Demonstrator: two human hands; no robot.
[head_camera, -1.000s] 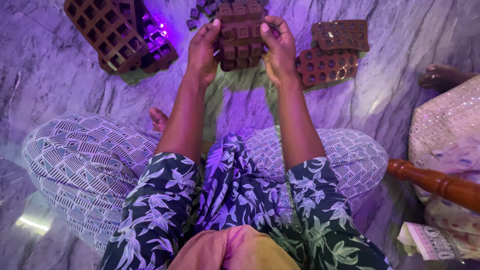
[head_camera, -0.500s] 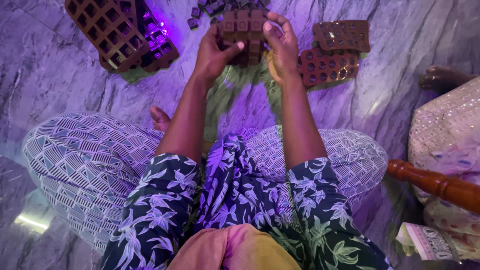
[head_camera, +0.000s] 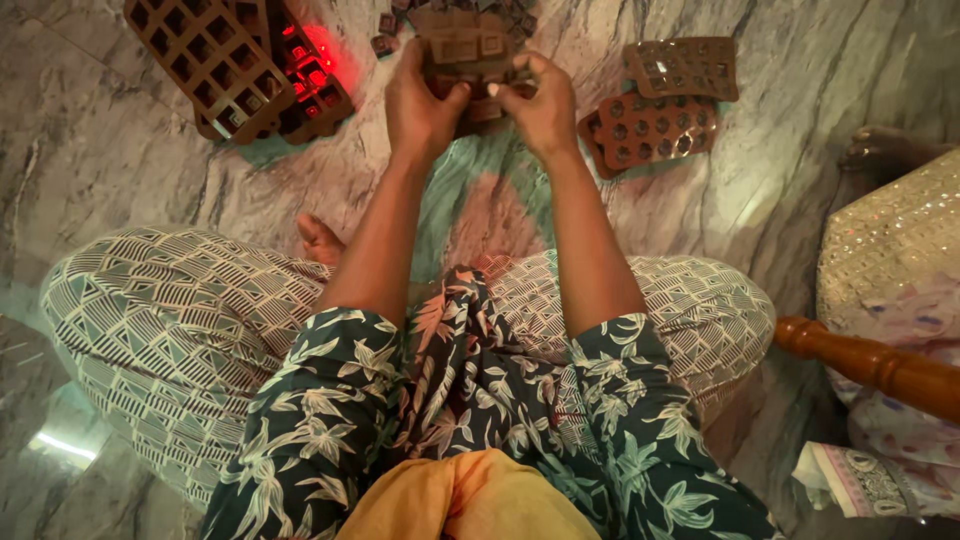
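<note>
Both hands up front, above the grey-veined marble floor (head_camera: 150, 170). Left hand (head_camera: 425, 105) & right hand (head_camera: 540, 110) each grip a brown flexible mould tray w/ square cavities (head_camera: 465, 45), held between them near the top edge of view, thumbs on its near side. Right of it: two brown mould trays w/ round cavities (head_camera: 655, 125) on the floor. Left: stacked brown grid moulds (head_camera: 215, 65), red glow beside. Wooden furniture leg (head_camera: 880, 365) at right.

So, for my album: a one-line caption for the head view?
Seated cross-legged on marble floor, left hand and right hand grip a brown mould tray.
</note>
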